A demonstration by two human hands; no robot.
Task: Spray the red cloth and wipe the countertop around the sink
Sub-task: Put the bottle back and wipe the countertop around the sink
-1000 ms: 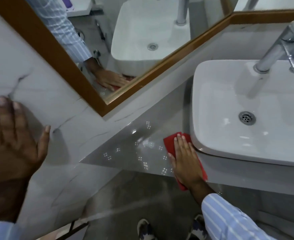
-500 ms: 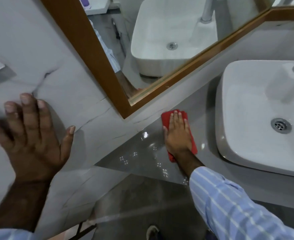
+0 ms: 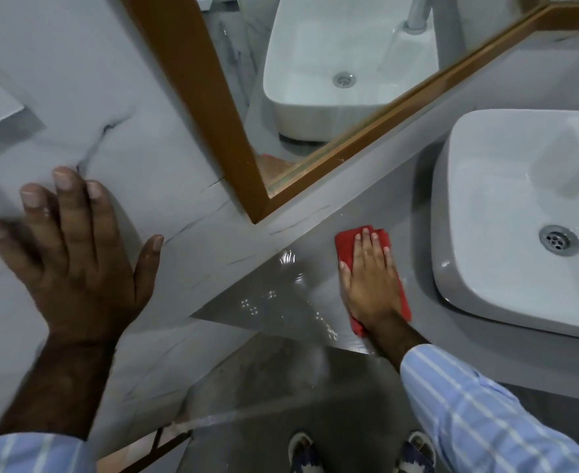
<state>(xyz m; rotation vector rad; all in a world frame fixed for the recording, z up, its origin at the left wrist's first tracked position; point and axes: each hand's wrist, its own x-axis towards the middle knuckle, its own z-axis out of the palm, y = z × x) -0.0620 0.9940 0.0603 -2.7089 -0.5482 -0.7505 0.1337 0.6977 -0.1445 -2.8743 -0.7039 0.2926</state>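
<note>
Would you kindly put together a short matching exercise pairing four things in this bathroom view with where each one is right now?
Things:
1. red cloth
2. left hand
3. sink
4. mirror

Places:
A. pressed flat against the marble wall
B. sitting on the countertop at the right
C. under the right hand on the countertop
D. hanging on the wall in a wooden frame

Pairs: 1-C, 2-A, 3-B, 4-D
</note>
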